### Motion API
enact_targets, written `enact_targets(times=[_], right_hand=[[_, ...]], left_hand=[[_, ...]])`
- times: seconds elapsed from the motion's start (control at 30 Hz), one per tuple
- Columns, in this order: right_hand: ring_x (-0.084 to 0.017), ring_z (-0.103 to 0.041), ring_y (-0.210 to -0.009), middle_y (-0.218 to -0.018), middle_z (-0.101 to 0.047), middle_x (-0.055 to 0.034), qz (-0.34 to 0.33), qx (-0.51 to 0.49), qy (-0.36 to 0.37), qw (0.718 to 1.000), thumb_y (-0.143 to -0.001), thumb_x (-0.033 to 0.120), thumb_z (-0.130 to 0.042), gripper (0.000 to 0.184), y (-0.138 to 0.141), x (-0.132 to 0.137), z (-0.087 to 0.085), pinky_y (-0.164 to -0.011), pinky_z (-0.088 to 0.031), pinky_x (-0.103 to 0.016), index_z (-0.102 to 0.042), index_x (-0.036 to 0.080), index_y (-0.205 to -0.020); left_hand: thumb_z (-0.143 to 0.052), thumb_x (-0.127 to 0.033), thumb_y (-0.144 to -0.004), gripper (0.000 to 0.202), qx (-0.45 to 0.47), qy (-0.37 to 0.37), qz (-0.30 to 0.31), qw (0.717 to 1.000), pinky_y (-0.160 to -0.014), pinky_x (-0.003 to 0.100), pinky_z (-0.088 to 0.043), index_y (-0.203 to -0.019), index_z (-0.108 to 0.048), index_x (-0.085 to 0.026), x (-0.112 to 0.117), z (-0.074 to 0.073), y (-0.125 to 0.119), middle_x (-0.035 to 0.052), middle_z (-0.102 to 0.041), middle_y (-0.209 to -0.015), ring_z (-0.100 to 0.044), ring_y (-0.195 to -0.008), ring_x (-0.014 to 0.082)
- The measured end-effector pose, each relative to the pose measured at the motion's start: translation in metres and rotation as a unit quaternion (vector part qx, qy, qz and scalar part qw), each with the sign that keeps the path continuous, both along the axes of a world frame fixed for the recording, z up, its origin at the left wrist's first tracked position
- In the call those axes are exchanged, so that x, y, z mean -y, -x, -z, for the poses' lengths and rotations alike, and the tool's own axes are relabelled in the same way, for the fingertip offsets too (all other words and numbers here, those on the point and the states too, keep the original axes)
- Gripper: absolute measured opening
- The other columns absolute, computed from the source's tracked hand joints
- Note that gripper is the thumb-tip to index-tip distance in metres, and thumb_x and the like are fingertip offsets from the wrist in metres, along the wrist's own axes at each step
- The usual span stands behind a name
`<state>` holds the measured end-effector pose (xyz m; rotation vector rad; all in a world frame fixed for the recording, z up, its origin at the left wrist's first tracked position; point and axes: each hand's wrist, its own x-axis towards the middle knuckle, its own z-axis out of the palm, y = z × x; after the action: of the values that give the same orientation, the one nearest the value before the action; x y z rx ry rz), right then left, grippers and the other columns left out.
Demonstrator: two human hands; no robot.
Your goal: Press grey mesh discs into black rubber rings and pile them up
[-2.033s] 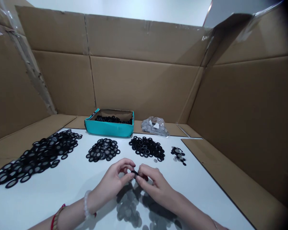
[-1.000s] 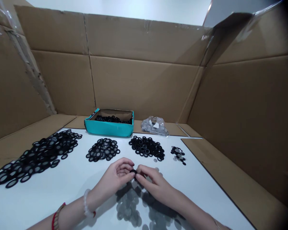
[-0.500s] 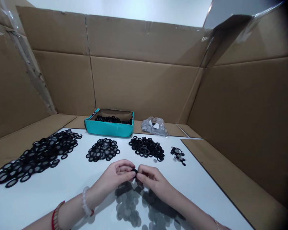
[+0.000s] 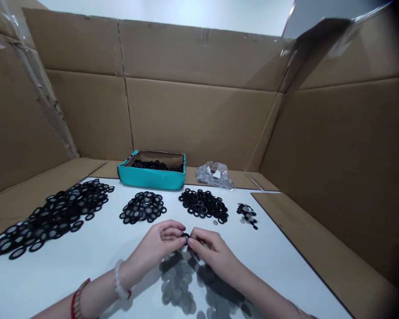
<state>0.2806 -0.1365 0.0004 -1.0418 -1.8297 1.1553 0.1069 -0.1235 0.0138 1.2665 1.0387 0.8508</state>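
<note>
My left hand and my right hand meet fingertip to fingertip over the white table. Together they pinch a small black ring between thumbs and forefingers. Below the hands lies a scatter of thin grey mesh discs. Beyond them sit heaps of black rings: a large heap at left, a middle heap, a heap to its right, and a small cluster.
A teal box holding black rings stands at the table's back edge, beside a clear plastic bag. Cardboard walls enclose the table at the back and on both sides.
Both hands have shifted slightly away from me and kept working the ring between the fingertips. The heaps, box and bag have not moved.
</note>
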Motion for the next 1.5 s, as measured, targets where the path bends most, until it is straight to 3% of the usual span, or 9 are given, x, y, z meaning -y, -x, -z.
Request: enact_targets(times=[0.3,0.63,0.93,1.07,1.17,1.23,1.3,1.4,1.5], right_hand=[[-0.01,-0.03,-0.055,-0.057,-0.032,0.0053,0.007,-0.039,0.003,0.999,-0.084,0.036,-0.049,0.031,0.002,-0.003,0.002,-0.052,-0.024,-0.022,-0.037,0.018,-0.061],[-0.01,-0.032,-0.056,-0.058,-0.034,0.0048,-0.03,-0.034,0.022,0.999,-0.084,0.048,-0.048,0.039,-0.001,-0.006,0.001,-0.053,-0.026,-0.022,-0.039,0.018,-0.061],[-0.012,-0.043,-0.062,-0.063,-0.047,0.0019,0.008,-0.055,0.039,0.998,-0.085,0.049,-0.047,0.037,-0.007,-0.011,-0.002,-0.06,-0.032,-0.023,-0.046,0.017,-0.065],[-0.012,-0.042,-0.062,-0.063,-0.046,0.0027,-0.035,-0.067,0.076,0.994,-0.085,0.049,-0.048,0.036,-0.005,-0.007,-0.006,-0.06,-0.033,-0.023,-0.046,0.017,-0.068],[-0.012,-0.043,-0.064,-0.065,-0.047,0.0026,-0.052,-0.089,0.093,0.99,-0.084,0.049,-0.049,0.035,-0.004,-0.004,-0.01,-0.063,-0.035,-0.024,-0.047,0.017,-0.068],[-0.012,-0.044,-0.064,-0.064,-0.046,0.0027,-0.043,-0.099,0.099,0.989,-0.082,0.049,-0.052,0.034,-0.005,-0.004,-0.012,-0.062,-0.035,-0.024,-0.048,0.017,-0.069],[-0.012,-0.043,-0.062,-0.063,-0.046,0.0032,-0.03,-0.102,0.107,0.989,-0.081,0.048,-0.055,0.033,-0.005,-0.005,-0.013,-0.061,-0.034,-0.024,-0.048,0.017,-0.07],[-0.011,-0.041,-0.06,-0.062,-0.045,0.0037,-0.026,-0.092,0.107,0.99,-0.081,0.047,-0.055,0.033,-0.005,-0.006,-0.01,-0.059,-0.033,-0.023,-0.046,0.017,-0.07],[-0.011,-0.041,-0.06,-0.063,-0.045,0.0035,-0.041,-0.059,0.084,0.994,-0.083,0.045,-0.052,0.031,-0.005,-0.005,-0.007,-0.058,-0.032,-0.023,-0.046,0.017,-0.07]], left_hand=[[-0.074,-0.026,-0.06,0.032,0.022,0.007,-0.023,0.999,-0.07,0.027,-0.045,-0.085,-0.058,-0.013,0.0,-0.003,-0.002,0.0021,-0.06,-0.075,-0.057,-0.073,0.0152],[-0.074,-0.028,-0.061,0.031,0.008,0.003,0.018,1.0,-0.069,0.026,-0.045,-0.085,-0.06,-0.014,-0.001,-0.005,0.003,0.0024,-0.063,-0.072,-0.059,-0.071,0.0156],[-0.061,-0.035,-0.077,0.028,0.043,0.004,0.053,0.998,-0.077,0.03,-0.046,-0.097,-0.061,-0.017,0.0,-0.009,0.004,0.0057,-0.065,-0.086,-0.06,-0.083,0.0188],[-0.058,-0.028,-0.079,0.014,-0.067,-0.171,0.037,0.982,-0.076,0.031,-0.046,-0.087,-0.064,-0.018,0.002,-0.005,0.006,0.0067,-0.064,-0.086,-0.059,-0.083,0.02],[-0.049,-0.021,-0.084,0.02,-0.149,-0.37,0.047,0.916,-0.081,0.032,-0.043,-0.089,-0.069,-0.022,0.002,-0.003,0.014,0.0088,-0.061,-0.092,-0.056,-0.089,0.0213],[-0.046,-0.018,-0.085,0.026,-0.17,-0.425,0.06,0.887,-0.083,0.032,-0.042,-0.094,-0.069,-0.024,0.002,-0.002,0.017,0.0098,-0.061,-0.096,-0.055,-0.093,0.0219],[-0.044,-0.02,-0.086,0.028,-0.16,-0.396,0.048,0.903,-0.083,0.032,-0.042,-0.104,-0.065,-0.025,0.001,-0.003,0.017,0.0091,-0.062,-0.097,-0.056,-0.092,0.0213],[-0.044,-0.027,-0.087,0.028,-0.101,-0.247,0.031,0.963,-0.078,0.03,-0.046,-0.112,-0.057,-0.022,0.003,-0.006,0.01,0.0069,-0.064,-0.092,-0.059,-0.086,0.0199],[-0.052,-0.03,-0.082,0.02,-0.077,-0.16,0.05,0.983,-0.071,0.028,-0.048,-0.095,-0.061,-0.017,0.004,-0.008,0.003,0.0065,-0.065,-0.086,-0.061,-0.081,0.02]])
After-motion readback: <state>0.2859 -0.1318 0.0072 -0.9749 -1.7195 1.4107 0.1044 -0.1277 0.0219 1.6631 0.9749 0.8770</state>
